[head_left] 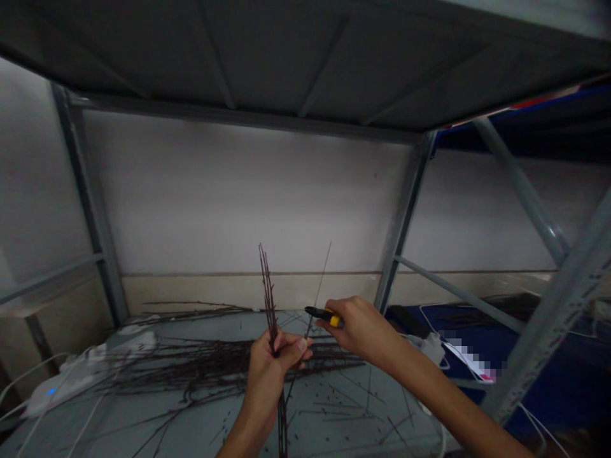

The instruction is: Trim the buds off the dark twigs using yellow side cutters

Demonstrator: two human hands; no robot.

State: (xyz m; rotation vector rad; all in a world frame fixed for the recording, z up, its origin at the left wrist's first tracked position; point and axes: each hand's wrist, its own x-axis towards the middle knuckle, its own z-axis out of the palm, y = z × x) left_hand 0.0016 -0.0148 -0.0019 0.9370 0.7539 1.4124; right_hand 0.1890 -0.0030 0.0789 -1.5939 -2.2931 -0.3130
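My left hand (274, 359) is closed around a small bunch of thin dark twigs (268, 286) that stands nearly upright. Between its thumb and fingertips it also pinches a single thin stem (321, 280), which leans up to the right. My right hand (356, 324) grips a pair of pliers-like cutters (327, 315) with black jaws and yellow-and-black handles. The jaws are at the single stem, just above my left fingertips; whether they are closed on it I cannot tell. Below and behind my hands lies a heap of dark twigs (205, 366) on the grey surface.
Short cut bits (334, 407) are scattered over the grey surface (305, 439). A white power strip (90, 375) with cables lies at left. Metal frame posts (405, 216) stand on both sides, under a low dark panel (286, 57). A blue surface (477, 356) is at right.
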